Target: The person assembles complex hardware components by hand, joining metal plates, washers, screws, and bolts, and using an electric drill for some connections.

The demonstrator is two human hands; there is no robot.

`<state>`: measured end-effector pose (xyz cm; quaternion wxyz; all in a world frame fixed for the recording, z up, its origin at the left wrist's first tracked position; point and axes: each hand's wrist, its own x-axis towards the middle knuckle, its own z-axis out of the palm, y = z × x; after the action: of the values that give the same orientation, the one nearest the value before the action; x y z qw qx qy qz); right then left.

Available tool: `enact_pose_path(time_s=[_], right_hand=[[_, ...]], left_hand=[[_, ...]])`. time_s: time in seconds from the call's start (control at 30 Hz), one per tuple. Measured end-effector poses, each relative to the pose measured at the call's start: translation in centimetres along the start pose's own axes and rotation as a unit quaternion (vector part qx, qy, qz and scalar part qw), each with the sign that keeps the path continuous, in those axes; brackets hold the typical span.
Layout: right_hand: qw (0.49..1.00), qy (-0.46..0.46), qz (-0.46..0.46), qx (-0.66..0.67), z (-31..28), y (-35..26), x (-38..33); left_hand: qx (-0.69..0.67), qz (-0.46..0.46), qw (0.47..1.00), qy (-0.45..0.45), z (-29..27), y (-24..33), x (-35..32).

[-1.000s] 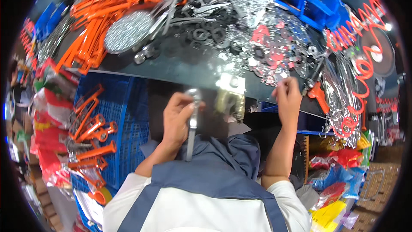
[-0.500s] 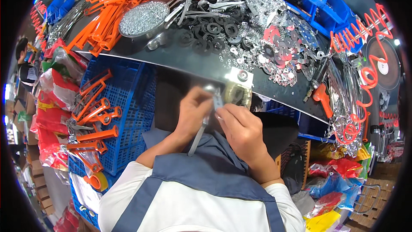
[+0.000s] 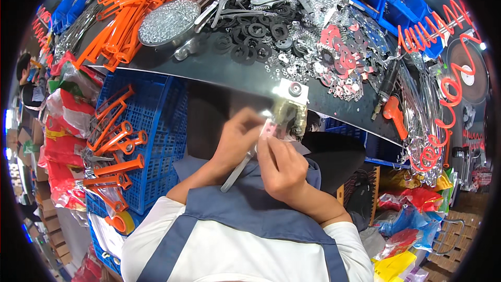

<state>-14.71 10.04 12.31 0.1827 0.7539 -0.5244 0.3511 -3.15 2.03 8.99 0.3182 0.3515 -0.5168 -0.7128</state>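
Note:
My left hand [image 3: 240,134], slightly blurred, is closed around the upper part of a silver metal lever [image 3: 235,175]; its long end slants down toward my apron. Against its top, the thumb and fingers of my right hand [image 3: 283,167] pinch a small flat plate with holes [image 3: 268,128], pale with a reddish tint. How the plate and lever join is hidden by my fingers. Just beyond my hands, a metal fixture [image 3: 295,90] with a round knob sits at the bench edge, a dull yellowish block [image 3: 292,115] below it.
Orange tool frames [image 3: 122,26], a dish of small metal parts [image 3: 169,21], black rings [image 3: 255,30] and red washers [image 3: 342,55] cover the dark bench. A power screwdriver with an orange grip [image 3: 394,117] lies right, near a coiled red hose [image 3: 451,89]. Left stands a blue crate [image 3: 156,146].
My right hand has shifted slightly down and left, and the plate's face now looks reddish. The lever's lower end has swung a little left. The head view has shifted slightly.

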Motion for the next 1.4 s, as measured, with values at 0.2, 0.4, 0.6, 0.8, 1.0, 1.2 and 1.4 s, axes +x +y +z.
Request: enact_pose_path(time_s=[0.2, 0.4, 0.6, 0.8, 1.0, 1.2, 1.4], right_hand=[[0.996, 0.025, 0.070, 0.052, 0.5, 1.8, -0.6], [0.986, 0.089, 0.140, 0.015, -2.6, 8.5, -3.1], [0.725, 0.094, 0.520, -0.443, -12.5, 22.3, -22.4], [0.691, 0.095, 0.577, -0.424, -16.6, 26.3, -27.3], [0.793, 0.193, 0.491, -0.304, -17.7, 25.2, -29.5], [0.632, 0.369, 0.667, 0.141, -16.4, 18.2, -28.9], [0.499, 0.451, 0.655, 0.345, -12.3, 11.5, -26.7]], left_hand=[[-0.147, 0.041, 0.982, -0.109, 0.0, 0.1, 0.0], [-0.144, 0.103, 0.984, -0.012, -3.0, 1.9, 0.4], [-0.168, 0.101, 0.980, -0.024, -4.5, 1.1, 1.0], [-0.181, 0.057, 0.978, -0.085, -0.2, 0.4, 0.8], [-0.147, 0.061, 0.980, -0.119, -0.5, -0.1, 0.9], [-0.138, 0.069, 0.983, -0.105, -1.2, -0.1, 0.4], [-0.179, 0.090, 0.973, -0.115, -1.9, 0.3, 0.7]])
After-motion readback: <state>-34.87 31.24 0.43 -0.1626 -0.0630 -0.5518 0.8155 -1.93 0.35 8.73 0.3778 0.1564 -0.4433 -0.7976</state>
